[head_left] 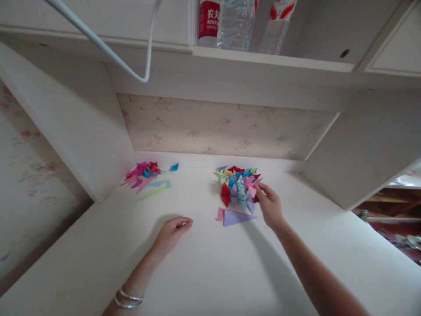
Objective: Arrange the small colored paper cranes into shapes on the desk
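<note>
My right hand (268, 202) pinches a pink folded paper piece (252, 191) at the right side of a heap of origami paper pieces (240, 182) in red, blue, green, purple and pink. My left hand (174, 231) hovers over or rests on the white tabletop, its fingers curled together with nothing seen in them; I cannot tell whether it touches the surface. Between the hands, in front of the heap, lie a flat purple folded paper (238, 217) and a pink folded paper (220, 214) partly beside it.
Toward the back left is a second pile of pink, red and blue folded papers (143, 172), with a green paper strip (154, 192) and a small blue piece (174, 167). Overhead are a white lamp arm (144, 79) and a shelf with bottles (235, 26). White side panels flank the tabletop (210, 272).
</note>
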A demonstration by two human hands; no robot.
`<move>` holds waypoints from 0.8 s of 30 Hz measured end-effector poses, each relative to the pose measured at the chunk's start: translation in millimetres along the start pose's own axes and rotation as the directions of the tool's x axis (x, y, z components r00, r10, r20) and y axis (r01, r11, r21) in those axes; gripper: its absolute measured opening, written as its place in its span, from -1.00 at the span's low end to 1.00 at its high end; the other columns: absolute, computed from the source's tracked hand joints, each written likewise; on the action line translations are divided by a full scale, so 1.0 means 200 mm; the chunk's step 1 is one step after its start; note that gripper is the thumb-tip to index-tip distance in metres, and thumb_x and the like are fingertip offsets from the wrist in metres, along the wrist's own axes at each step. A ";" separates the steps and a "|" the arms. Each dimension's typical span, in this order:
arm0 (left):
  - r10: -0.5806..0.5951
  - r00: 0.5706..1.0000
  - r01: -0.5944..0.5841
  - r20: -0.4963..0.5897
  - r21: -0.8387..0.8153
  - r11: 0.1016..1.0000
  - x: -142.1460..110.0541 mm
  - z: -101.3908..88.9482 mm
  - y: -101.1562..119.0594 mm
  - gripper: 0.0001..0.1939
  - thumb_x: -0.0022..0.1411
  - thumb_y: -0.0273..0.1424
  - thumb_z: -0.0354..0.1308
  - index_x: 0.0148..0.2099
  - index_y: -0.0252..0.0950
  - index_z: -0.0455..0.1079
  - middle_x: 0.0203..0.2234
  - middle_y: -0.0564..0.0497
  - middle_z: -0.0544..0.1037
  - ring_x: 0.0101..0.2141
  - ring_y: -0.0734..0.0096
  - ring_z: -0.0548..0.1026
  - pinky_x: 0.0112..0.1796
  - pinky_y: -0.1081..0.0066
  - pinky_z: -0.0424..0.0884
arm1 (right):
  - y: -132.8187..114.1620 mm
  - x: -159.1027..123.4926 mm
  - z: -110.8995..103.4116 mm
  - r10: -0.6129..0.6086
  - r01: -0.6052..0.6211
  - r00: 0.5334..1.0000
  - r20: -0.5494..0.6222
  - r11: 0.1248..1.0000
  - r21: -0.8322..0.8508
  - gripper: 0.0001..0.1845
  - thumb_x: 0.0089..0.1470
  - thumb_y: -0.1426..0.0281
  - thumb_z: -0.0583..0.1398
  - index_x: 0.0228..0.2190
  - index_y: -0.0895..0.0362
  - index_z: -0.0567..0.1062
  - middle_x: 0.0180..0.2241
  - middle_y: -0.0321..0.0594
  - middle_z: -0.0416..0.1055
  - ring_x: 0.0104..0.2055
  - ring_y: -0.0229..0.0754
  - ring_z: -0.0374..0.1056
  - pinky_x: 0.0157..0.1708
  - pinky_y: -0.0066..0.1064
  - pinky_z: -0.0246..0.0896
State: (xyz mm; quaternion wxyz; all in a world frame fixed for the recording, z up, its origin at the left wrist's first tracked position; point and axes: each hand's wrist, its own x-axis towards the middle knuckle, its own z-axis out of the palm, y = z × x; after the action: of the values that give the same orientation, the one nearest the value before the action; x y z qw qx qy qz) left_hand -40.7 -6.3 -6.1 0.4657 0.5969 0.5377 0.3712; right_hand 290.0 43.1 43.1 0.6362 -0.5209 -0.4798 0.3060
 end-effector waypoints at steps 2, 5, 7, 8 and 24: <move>0.007 1.000 -0.007 0.001 -0.003 1.000 0.00 0.00 0.01 -0.62 0.14 -0.10 0.14 -0.20 -0.29 0.55 -0.30 -0.03 0.60 -0.25 0.27 0.46 -0.21 0.39 0.30 | 0.06 0.13 -0.15 -0.044 0.029 0.982 -0.186 0.996 -0.078 -0.50 -0.06 0.02 0.26 -0.24 0.17 0.52 -0.64 -0.35 0.31 -0.62 -0.29 0.22 -0.60 -0.46 0.15; 0.009 1.000 -0.009 -0.001 0.010 1.000 0.00 0.01 0.01 -0.62 0.15 -0.10 0.13 -0.21 -0.29 0.55 -0.31 -0.03 0.60 -0.26 0.27 0.45 -0.22 0.39 0.29 | 0.20 0.27 -0.34 -0.038 -0.020 0.963 -0.268 0.978 -0.209 -0.42 -0.09 -0.02 0.23 -0.20 0.18 0.53 -0.58 -0.29 0.37 -0.61 -0.27 0.28 -0.60 -0.45 0.22; 0.008 1.000 -0.008 -0.014 0.018 1.000 0.00 0.01 0.01 -0.61 0.15 -0.09 0.12 -0.21 -0.29 0.55 -0.33 -0.02 0.59 -0.28 0.28 0.44 -0.24 0.40 0.29 | 0.30 0.33 -0.43 -0.016 -0.059 0.980 -0.200 0.930 -0.364 -0.40 -0.05 -0.03 0.18 -0.16 0.19 0.52 -0.50 -0.21 0.44 -0.57 -0.23 0.34 -0.58 -0.42 0.26; 0.007 1.000 -0.006 -0.023 0.022 1.000 0.00 0.01 0.01 -0.61 0.15 -0.08 0.12 -0.22 -0.29 0.54 -0.35 -0.01 0.58 -0.29 0.29 0.44 -0.25 0.40 0.28 | 0.34 0.35 -0.47 -0.004 -0.068 0.987 -0.162 0.898 -0.435 -0.40 -0.03 -0.03 0.16 -0.15 0.18 0.52 -0.48 -0.18 0.47 -0.55 -0.21 0.37 -0.56 -0.42 0.27; -0.043 0.997 0.048 -0.058 0.083 0.995 0.02 0.01 -0.01 -0.59 0.17 -0.05 0.10 -0.24 -0.29 0.53 -0.49 0.05 0.46 -0.41 0.38 0.36 -0.37 0.45 0.21 | 0.62 0.52 -0.50 0.048 0.017 0.996 0.072 0.703 -0.711 -0.58 0.04 0.10 0.13 -0.19 0.05 0.58 -0.24 -0.17 0.56 -0.27 -0.07 0.44 -0.29 -0.32 0.23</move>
State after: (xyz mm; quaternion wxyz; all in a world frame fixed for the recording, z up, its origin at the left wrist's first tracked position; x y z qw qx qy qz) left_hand -37.9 -3.4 -8.6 0.4333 0.5929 0.5791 0.3540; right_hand 433.9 131.4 -45.9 0.3626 -0.7164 -0.5829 0.1245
